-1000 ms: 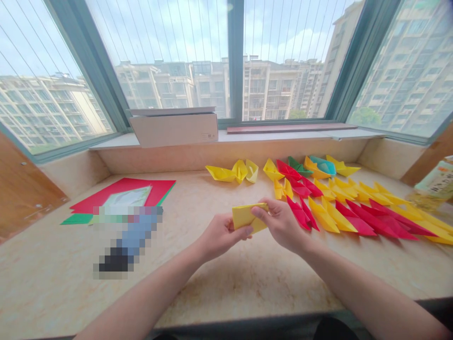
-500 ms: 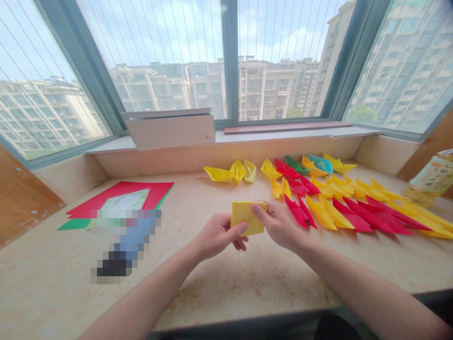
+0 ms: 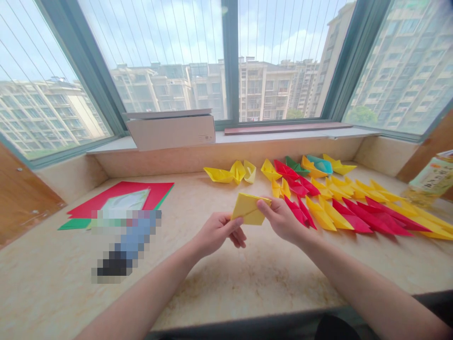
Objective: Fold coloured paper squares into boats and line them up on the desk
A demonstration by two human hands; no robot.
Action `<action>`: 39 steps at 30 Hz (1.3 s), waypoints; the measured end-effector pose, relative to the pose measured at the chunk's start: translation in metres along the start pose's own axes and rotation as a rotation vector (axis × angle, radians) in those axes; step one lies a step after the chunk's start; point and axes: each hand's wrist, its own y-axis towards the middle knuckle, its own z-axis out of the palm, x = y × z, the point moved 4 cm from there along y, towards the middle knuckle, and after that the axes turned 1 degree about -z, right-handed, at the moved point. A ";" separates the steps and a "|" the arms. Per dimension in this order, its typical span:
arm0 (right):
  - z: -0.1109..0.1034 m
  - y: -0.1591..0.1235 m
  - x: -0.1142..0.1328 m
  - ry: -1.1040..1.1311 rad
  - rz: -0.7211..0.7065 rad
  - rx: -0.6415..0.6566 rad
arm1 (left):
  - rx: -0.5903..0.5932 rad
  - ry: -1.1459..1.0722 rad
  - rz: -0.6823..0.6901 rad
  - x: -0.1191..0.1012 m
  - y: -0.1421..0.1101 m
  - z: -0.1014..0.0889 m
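A folded yellow paper piece (image 3: 247, 209) is held above the stone counter (image 3: 226, 278) between both hands. My left hand (image 3: 218, 232) pinches its lower left corner with thumb and fingers. My right hand (image 3: 281, 220) grips its right edge, thumb on top. The piece shows a diamond-like shape with a diagonal crease. Just to the right lie rows of folded red and yellow paper boats (image 3: 354, 208).
More paper boats (image 3: 231, 173) in yellow, red, green and teal sit near the back ledge. A stack of red and green sheets (image 3: 120, 198) lies at left beside a blurred object (image 3: 125, 241). A white cardboard box (image 3: 171, 128) stands on the windowsill. A bottle (image 3: 430, 182) stands at far right.
The yellow piece has turned from a flat square into a tilted diamond and risen slightly. My left fingers shifted to its lower corner.
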 end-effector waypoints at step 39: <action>0.020 -0.008 0.011 -0.165 0.061 0.069 | -0.170 -0.027 0.116 -0.008 -0.001 -0.001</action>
